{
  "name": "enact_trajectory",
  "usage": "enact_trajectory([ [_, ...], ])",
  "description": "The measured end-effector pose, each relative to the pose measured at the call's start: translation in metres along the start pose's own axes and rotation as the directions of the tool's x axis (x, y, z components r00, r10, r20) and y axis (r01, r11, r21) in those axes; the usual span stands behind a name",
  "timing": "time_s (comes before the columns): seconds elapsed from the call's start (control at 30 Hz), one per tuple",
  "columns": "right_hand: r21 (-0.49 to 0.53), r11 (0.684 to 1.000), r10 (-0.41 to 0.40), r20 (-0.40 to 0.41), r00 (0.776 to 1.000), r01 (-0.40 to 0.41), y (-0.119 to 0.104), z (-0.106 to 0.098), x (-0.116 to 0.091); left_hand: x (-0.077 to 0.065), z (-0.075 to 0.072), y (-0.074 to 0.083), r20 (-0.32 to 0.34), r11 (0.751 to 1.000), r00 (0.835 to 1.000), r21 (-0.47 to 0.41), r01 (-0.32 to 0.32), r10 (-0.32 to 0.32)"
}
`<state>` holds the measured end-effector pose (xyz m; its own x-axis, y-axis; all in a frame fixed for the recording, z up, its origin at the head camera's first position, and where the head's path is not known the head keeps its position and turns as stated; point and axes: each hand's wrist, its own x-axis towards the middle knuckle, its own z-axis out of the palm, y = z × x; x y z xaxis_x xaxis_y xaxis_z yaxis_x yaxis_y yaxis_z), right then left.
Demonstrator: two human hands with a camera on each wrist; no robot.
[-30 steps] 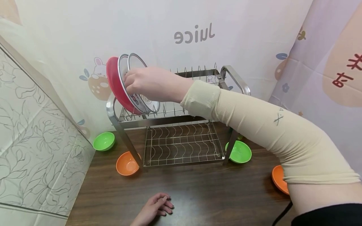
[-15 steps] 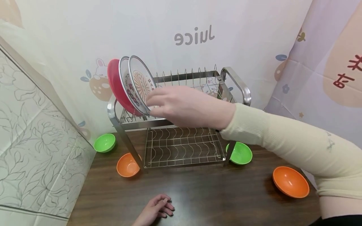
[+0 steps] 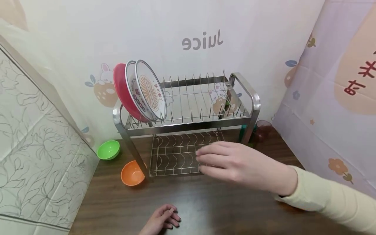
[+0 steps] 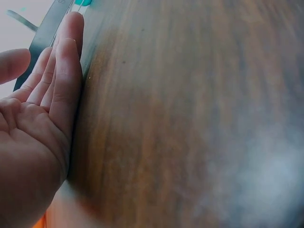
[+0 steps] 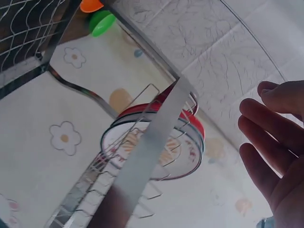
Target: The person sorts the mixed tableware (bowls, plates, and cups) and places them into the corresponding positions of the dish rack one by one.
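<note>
A two-tier metal dish rack (image 3: pixel 188 125) stands against the curtain. At the left end of its upper tier, a red plate (image 3: pixel 123 93) and two white patterned plates lean upright side by side; the front one (image 3: pixel 151 91) shows an orange sunburst print. My right hand (image 3: pixel 232 164) hovers before the lower tier, holding nothing, its fingers loosely bent. In the right wrist view the fingers (image 5: pixel 259 116) are spread apart from the plates (image 5: pixel 152 147). My left hand (image 3: pixel 161 218) rests on its side on the table, relaxed, with nothing in it.
A green bowl (image 3: pixel 108 150) and an orange bowl (image 3: pixel 133 173) sit by the rack's left leg. Behind the right leg are a teal cup (image 3: pixel 242 132) and a reddish see-through cup (image 3: pixel 263 129). My right arm covers the bowls on the right side of the brown table (image 3: pixel 191 199).
My right hand has left the plates, drawing back down and to the right. The plates stay upright in the rack. My left hand has barely moved.
</note>
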<state>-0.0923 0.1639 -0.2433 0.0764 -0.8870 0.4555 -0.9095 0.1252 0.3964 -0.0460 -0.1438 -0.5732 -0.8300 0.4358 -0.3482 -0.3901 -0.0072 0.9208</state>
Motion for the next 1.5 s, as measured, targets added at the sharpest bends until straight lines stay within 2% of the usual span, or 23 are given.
enact_trajectory([
  [0.1,0.054,0.995,0.086,-0.09,0.992,-0.082,-0.009,0.003,-0.016,-0.001,0.0,-0.002,-0.002,1.0,1.0,-0.007,0.003,-0.003],
  [0.27,0.113,0.972,0.224,-0.192,0.955,-0.205,-0.016,0.014,-0.045,0.0,-0.001,-0.001,-0.013,1.0,1.0,0.008,-0.011,0.011],
  [0.37,0.133,0.946,0.32,-0.231,0.919,-0.296,-0.018,0.027,-0.067,0.001,-0.002,-0.001,-0.016,1.0,1.0,0.013,-0.005,0.005],
  [0.43,0.149,0.917,0.397,-0.248,0.884,-0.37,-0.019,0.036,-0.083,0.002,-0.002,-0.001,-0.025,1.0,1.0,0.011,0.003,-0.003],
  [0.63,0.201,0.792,0.61,-0.267,0.746,-0.576,-0.028,0.063,-0.129,0.004,-0.004,-0.001,-0.04,1.0,0.999,-0.003,0.027,-0.027],
  [0.87,0.193,0.638,0.765,-0.27,0.584,-0.746,-0.035,0.079,-0.173,0.004,-0.005,0.0,-0.029,1.0,0.999,-0.012,0.013,-0.013],
  [1.13,0.072,0.407,0.906,-0.156,0.393,-0.911,-0.033,0.09,-0.212,0.005,-0.006,0.002,-0.045,0.999,0.999,-0.013,0.03,-0.031],
  [1.37,-0.024,0.178,0.983,0.043,0.177,-0.984,-0.022,0.099,-0.243,0.005,-0.006,-0.001,-0.028,1.0,1.0,-0.018,-0.002,0.002],
  [1.43,-0.044,0.135,0.987,0.094,0.13,-0.99,-0.017,0.102,-0.249,0.005,-0.005,-0.001,-0.025,1.0,1.0,-0.02,-0.01,0.009],
  [1.5,-0.055,0.11,0.986,0.128,0.103,-0.992,-0.012,0.105,-0.254,0.005,-0.005,0.0,-0.028,1.0,1.0,-0.024,-0.013,0.012],
])
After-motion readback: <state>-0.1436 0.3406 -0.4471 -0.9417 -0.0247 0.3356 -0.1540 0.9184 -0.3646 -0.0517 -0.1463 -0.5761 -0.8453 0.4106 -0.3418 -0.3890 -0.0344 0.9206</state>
